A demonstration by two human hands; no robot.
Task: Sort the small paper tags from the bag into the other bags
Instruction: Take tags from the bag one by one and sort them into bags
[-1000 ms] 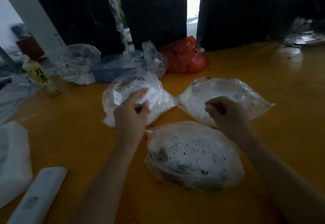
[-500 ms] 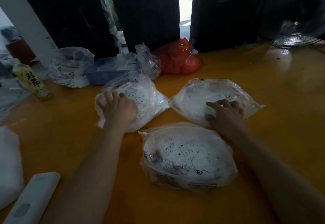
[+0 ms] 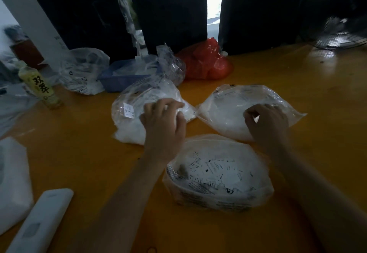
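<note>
Hands over two far bags, left hand (image 3: 162,121) grip curled pinching a white tag (image 3: 179,113), right hand (image 3: 267,122) likewise on tag (image 3: 256,119).

Three clear bags of paper tags lie on the bench (image 3: 297,77): one at six o'clock (image 3: 218,175), one at eleven o'clock (image 3: 139,111) and one at one o'clock (image 3: 238,109). A fourth clear bag (image 3: 85,71) sits far off at ten o'clock. One red bag (image 3: 206,61) lies at twelve o'clock. One blue tray (image 3: 123,77) stands beside it. One bottle (image 3: 39,85) stands at nine o'clock. One white remote (image 3: 41,221) lies at seven o'clock. Two hands show, the left (image 3: 162,125) and the right (image 3: 268,123).
</note>
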